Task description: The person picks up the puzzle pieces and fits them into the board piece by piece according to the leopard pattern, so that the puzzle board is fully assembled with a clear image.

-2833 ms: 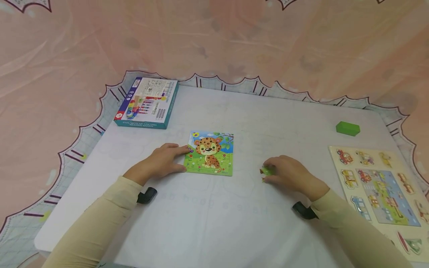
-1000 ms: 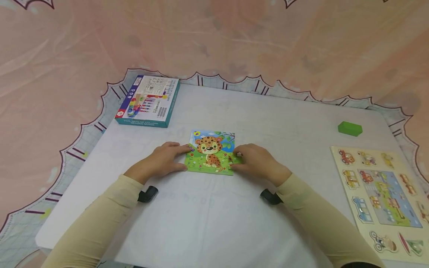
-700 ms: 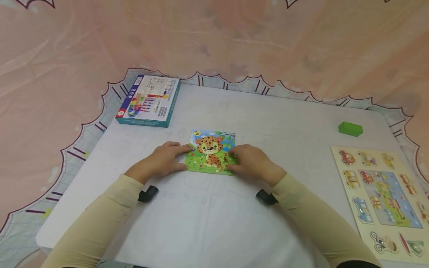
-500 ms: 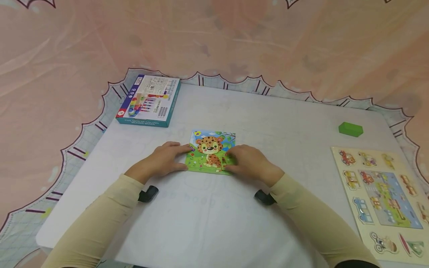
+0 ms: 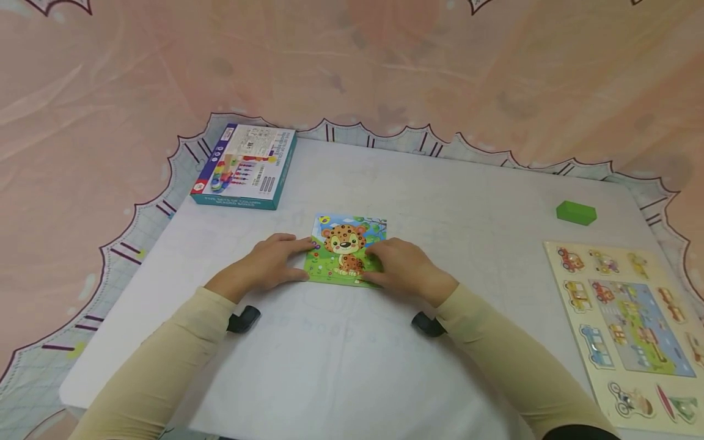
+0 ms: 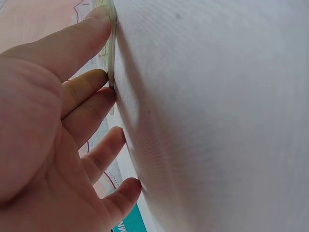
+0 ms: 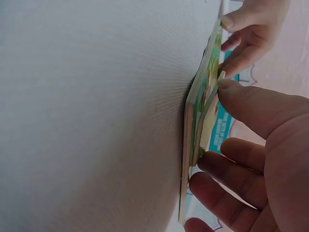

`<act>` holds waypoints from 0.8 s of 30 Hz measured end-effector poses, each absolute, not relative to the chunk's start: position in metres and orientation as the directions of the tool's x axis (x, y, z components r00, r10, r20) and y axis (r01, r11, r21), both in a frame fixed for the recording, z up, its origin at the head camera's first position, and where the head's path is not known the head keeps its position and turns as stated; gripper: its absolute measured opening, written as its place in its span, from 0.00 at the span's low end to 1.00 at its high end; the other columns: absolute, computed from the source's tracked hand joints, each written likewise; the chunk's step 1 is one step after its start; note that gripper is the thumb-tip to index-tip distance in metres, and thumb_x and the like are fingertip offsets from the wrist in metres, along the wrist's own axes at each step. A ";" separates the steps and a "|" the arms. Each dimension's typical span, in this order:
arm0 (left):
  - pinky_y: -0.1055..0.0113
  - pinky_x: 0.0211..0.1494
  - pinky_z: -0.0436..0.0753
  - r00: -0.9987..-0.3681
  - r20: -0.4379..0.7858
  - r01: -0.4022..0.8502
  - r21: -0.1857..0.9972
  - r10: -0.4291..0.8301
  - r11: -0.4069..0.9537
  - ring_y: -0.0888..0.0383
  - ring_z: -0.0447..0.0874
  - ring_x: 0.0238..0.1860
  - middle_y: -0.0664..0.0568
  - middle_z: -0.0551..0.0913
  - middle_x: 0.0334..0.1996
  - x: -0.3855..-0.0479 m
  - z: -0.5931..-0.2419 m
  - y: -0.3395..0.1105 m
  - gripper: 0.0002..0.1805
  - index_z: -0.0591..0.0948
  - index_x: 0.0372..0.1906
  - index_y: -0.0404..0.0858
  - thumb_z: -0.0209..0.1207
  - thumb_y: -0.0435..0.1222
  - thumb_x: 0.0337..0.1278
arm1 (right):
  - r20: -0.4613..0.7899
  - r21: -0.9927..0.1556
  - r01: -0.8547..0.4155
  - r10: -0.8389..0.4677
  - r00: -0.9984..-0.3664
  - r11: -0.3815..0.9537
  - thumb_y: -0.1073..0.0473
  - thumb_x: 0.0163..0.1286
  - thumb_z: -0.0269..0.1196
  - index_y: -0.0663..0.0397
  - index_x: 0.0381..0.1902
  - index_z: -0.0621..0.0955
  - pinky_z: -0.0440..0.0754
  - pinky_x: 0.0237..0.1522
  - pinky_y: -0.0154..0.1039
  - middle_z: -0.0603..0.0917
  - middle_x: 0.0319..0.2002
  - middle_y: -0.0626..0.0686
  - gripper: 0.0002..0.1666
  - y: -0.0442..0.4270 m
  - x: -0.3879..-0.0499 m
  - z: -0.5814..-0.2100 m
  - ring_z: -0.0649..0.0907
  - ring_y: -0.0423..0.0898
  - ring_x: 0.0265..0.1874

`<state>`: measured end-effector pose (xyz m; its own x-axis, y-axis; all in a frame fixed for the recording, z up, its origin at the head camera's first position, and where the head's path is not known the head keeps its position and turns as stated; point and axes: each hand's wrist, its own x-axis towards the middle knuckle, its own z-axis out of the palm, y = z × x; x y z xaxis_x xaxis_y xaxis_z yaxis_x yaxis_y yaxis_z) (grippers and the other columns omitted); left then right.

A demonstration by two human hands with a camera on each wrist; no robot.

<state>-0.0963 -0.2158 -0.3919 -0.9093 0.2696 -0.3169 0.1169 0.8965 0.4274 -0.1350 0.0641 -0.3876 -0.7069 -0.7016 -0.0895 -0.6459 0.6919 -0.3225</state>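
Observation:
A square leopard jigsaw puzzle (image 5: 345, 244) lies flat on the white table. My left hand (image 5: 261, 263) rests against its left side, thumb and fingertips touching the edge with the fingers spread. Over the puzzle's lower right part, my right hand (image 5: 409, 269) pinches a puzzle piece (image 7: 207, 123) between thumb and fingers. The right wrist view has this piece slightly tilted over the puzzle tray (image 7: 186, 140), close to its surface. From above, the right fingers hide most of the piece, so I cannot tell whether it sits in its slot.
A boxed bead toy (image 5: 242, 166) lies at the back left of the table (image 5: 330, 366). To the right are a green block (image 5: 575, 212) and a wooden vehicle puzzle board (image 5: 596, 379). A pink patterned cloth (image 5: 385, 67) hangs behind.
My right hand has carried the puzzle piece leftward from the bare table onto the puzzle's right part, then crept further left. The left hand has stayed at the left edge.

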 end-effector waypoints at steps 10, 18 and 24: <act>0.32 0.69 0.59 -0.910 -0.318 0.111 0.427 0.265 0.897 0.36 0.53 0.74 0.38 0.65 0.72 -0.096 -0.392 -0.215 0.38 0.69 0.75 0.47 0.68 0.45 0.61 | -0.091 -0.320 -0.640 -0.695 -0.713 0.699 0.42 0.67 0.67 0.59 0.57 0.81 0.79 0.52 0.48 0.85 0.49 0.56 0.30 0.064 -0.135 -0.389 0.82 0.52 0.49; 0.32 0.69 0.58 -0.910 -0.322 0.107 0.430 0.263 0.897 0.36 0.52 0.75 0.38 0.64 0.73 -0.096 -0.390 -0.215 0.38 0.69 0.75 0.47 0.68 0.45 0.61 | -0.119 -0.338 -0.633 -0.698 -0.706 0.697 0.49 0.68 0.67 0.59 0.58 0.81 0.77 0.59 0.50 0.84 0.53 0.56 0.26 0.065 -0.133 -0.386 0.80 0.54 0.56; 0.32 0.69 0.58 -0.909 -0.325 0.102 0.433 0.260 0.896 0.36 0.52 0.75 0.38 0.64 0.73 -0.097 -0.392 -0.215 0.38 0.69 0.75 0.47 0.67 0.45 0.61 | -0.086 -0.338 -0.652 -0.712 -0.697 0.678 0.50 0.67 0.68 0.59 0.55 0.82 0.79 0.54 0.47 0.85 0.49 0.55 0.24 0.065 -0.134 -0.391 0.81 0.52 0.50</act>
<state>-0.0965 -0.2152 -0.3915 -0.9092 0.2604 -0.3250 0.1017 0.8956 0.4330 -0.1343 0.0650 -0.3907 -0.6965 -0.7124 -0.0859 -0.6522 0.6785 -0.3381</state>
